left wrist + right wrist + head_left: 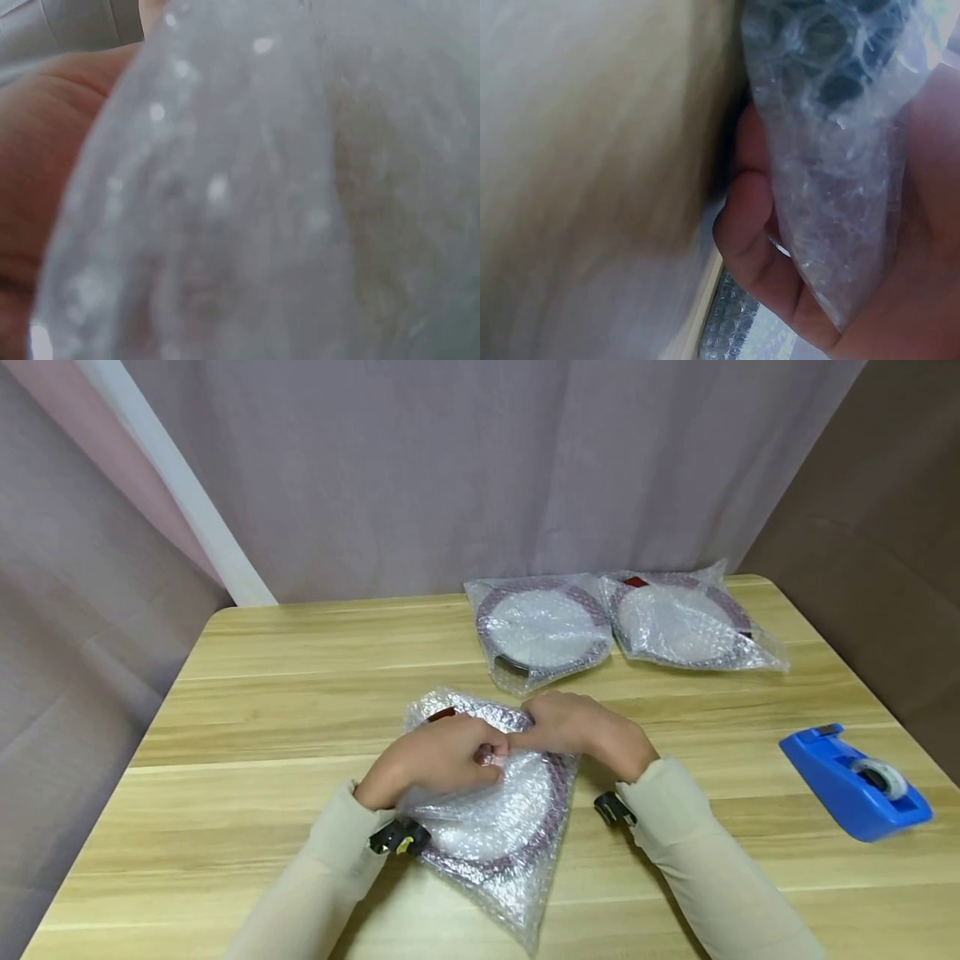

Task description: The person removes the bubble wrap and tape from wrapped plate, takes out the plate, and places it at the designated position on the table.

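A: What is the right hand (577, 727) doing?

B: Its fingers are curled round an edge of the near package (506, 831), with a tip of bubble wrap lying between fingers and palm in the right wrist view

A: And the left hand (442, 756)?

B: It lies over the package's upper part, fingers bent, meeting the right thumb. I cannot tell whether it pinches the film; in the left wrist view, blurred wrap hides most of the palm

A: What shows through the wrap?

B: Something round, with a white middle and a purplish rim. A dark red piece (441, 714) sits just beyond the left hand. The package rests on the table (247, 710), one corner pointing toward the person

A: What is on the wrists?

B: A black device sits at each cuff, at the ends of the pale sleeves (712, 852)

A: Farther out?

B: Two more wrapped rounds lie along the back of the table, the left one (543, 627) and the right one (678, 622), side by side. Well off to the right stands a blue tape dispenser (840, 789) carrying a roll of tape (892, 774). Behind the table hangs a greyish-mauve curtain (450, 468)
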The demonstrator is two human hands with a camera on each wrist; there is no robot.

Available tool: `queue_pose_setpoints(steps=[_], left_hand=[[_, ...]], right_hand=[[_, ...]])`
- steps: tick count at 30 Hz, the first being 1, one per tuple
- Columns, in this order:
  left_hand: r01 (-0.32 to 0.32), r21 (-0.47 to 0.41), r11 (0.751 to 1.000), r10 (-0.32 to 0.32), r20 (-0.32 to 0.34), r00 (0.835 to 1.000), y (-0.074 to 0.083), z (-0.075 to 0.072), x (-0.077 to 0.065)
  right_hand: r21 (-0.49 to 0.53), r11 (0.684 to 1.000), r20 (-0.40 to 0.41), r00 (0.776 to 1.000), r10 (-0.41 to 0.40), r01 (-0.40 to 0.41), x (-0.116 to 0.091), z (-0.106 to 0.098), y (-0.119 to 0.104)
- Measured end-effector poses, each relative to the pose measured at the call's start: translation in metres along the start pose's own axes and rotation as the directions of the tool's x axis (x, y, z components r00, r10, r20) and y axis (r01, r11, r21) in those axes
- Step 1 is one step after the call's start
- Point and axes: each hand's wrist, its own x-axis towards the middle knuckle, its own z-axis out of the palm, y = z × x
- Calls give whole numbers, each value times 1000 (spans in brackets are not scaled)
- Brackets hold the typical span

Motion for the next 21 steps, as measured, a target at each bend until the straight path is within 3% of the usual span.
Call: queue_pose_setpoints(steps=[4,10,17,21], left_hand=[[25,-71,997,-25,0,1000,0,0,1],[94,-103,990,-98,-37,994,2,-1,0],[214,-116,970,-223,-69,972,17,2,2],[263,-87,961,-270,-74,960,26,5,4]], right_hand=[[-16,1000,-1,1000,3,-3,0,-1,0],[25,999,12,999,-40,40,2,-2,3],[132,983,78,987,-142,131,0,-7,14],[145,981,96,985,-145,130,-1,-9,15]])
